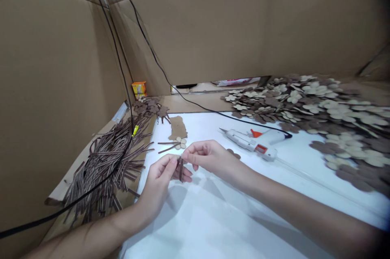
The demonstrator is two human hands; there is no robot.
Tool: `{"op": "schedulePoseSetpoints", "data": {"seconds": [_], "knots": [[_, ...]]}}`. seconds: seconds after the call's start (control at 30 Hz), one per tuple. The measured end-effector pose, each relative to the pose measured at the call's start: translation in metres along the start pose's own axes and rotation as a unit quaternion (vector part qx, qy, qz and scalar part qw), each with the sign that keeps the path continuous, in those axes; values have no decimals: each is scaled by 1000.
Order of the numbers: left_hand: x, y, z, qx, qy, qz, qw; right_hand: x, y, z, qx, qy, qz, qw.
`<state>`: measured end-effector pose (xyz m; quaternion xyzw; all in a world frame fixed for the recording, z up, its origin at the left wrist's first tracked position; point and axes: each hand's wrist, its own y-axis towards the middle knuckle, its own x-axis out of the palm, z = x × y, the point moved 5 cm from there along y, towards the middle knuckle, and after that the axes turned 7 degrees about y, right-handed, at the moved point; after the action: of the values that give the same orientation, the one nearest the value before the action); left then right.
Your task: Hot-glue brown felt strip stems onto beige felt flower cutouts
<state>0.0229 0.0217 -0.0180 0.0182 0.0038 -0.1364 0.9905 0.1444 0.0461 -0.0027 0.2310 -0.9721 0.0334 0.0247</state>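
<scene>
My left hand pinches a short brown ribbon with pale stitched edges between thumb and fingers, and its end hangs down in front of the fingers. The fingertips of my right hand are closed on the ribbon's upper end, right beside my left thumb. Whether a felt flower is also between the hands is hidden. Just beyond them a beige felt flower lies on the white board with two ribbon tails spread to its left. A brown felt flower shows partly behind my right wrist.
A glue gun with a clear glue stick lies on the white board. Many felt flowers are heaped at right. Loose ribbons pile up at left, crossed by a black cable. Cardboard walls stand around.
</scene>
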Motion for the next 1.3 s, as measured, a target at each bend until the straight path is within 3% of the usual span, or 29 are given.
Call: {"op": "schedulePoseSetpoints", "data": {"seconds": [0.4, 0.8, 1.0, 1.17, 1.3], "knots": [[-1, 0, 1, -2, 36, 13, 999, -2, -1, 0, -7, -18, 36, 999], [-6, 5, -5, -10, 10, 39, 999, -2, 2, 5, -35, -9, 63, 997], [-2, 3, 5, 11, 25, 45, 999, 2, 1, 3, -45, 33, 77, 995], [2, 7, 19, 59, 84, 55, 993, 4, -14, -3, -57, 47, 138, 988], [14, 22, 27, 72, 150, 1, 986, -11, -28, 0, -50, 25, 190, 980]]}}
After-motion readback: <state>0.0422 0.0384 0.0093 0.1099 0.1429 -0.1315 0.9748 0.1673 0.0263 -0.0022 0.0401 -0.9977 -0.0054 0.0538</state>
